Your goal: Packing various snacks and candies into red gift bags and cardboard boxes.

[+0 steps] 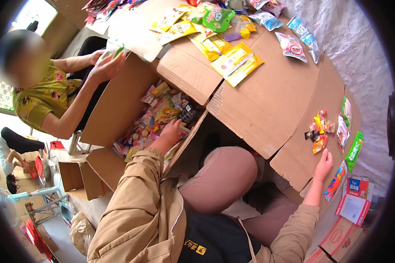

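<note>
My left hand (171,133) reaches into an open cardboard box (187,141) full of small wrapped snacks (148,115); its fingertips are among the wrappers, and whether they grip one cannot be told. On the right, my right hand (324,164) rests at the edge of the flattened cardboard (263,98), its fingers bunched beside a small pile of wrapped sweets (320,128). Nothing can be made out between those fingers. Just beyond lie a green packet (354,151), a blue and red packet (336,180) and a pink and white packet (343,131). A dark packet (188,113) lies in the box.
Yellow packets (237,64), a green pouch (217,17) and blue and white packets (266,20) lie across the far cardboard. A person (49,95) at the left holds a clear bag (110,49). Smaller open box (80,179) at left; printed cartons (354,200) at lower right.
</note>
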The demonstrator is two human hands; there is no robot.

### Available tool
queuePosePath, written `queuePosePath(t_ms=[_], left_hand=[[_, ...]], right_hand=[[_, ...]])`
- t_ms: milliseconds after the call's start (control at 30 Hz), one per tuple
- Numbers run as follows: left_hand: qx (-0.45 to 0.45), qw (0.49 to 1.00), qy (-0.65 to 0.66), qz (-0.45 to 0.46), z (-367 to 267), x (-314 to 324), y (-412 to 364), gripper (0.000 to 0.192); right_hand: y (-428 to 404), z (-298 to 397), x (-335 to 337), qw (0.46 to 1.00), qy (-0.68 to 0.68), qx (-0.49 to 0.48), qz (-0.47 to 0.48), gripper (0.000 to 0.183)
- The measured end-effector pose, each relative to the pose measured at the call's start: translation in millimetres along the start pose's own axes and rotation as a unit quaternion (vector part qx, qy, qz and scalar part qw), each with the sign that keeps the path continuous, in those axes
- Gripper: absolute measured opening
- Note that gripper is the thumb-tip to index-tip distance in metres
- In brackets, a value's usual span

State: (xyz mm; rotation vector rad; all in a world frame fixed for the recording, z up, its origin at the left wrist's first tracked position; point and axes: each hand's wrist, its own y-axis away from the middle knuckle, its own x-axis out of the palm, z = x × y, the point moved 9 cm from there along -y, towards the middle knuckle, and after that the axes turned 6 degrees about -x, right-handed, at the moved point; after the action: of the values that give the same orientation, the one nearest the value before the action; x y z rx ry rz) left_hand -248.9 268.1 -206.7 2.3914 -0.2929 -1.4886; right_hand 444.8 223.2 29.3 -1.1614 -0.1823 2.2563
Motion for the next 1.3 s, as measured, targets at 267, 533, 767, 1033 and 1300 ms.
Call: queuePosePath(t_ms=[267, 533, 767, 1033, 1300], left_hand=[[-0.098, 0.979, -0.137, 0.116, -9.8, 12.5, -24.2, 0.027], [0.184, 0.952, -0.242, -0.041, -77.1, -0.4, -84.9, 0.021], [0.099, 0.938, -0.322, 0.084, -62.9, 22.2, -93.4, 0.027], [0.033, 0.985, -0.154, -0.076, -23.6, -104.6, 19.4, 0.009], [0.2, 0.87, -0.078, -0.443, -113.5, -297.2, 212.9, 0.015]], right_hand=[[1.1, 6.1, -0.8, 1.0, -0.009, 0.0, 0.003, 0.039], [2.7, 3.7, -0.9, 1.0, -0.01, 0.018, -0.002, 0.036], [4.7, -1.1, -0.3, 0.998, -0.053, 0.038, -0.004, 0.035], [4.1, 0.1, 0.9, 0.994, -0.105, 0.04, -0.008, 0.035], [6.2, -7.1, 1.1, 0.982, -0.185, 0.024, -0.037, 0.033]])
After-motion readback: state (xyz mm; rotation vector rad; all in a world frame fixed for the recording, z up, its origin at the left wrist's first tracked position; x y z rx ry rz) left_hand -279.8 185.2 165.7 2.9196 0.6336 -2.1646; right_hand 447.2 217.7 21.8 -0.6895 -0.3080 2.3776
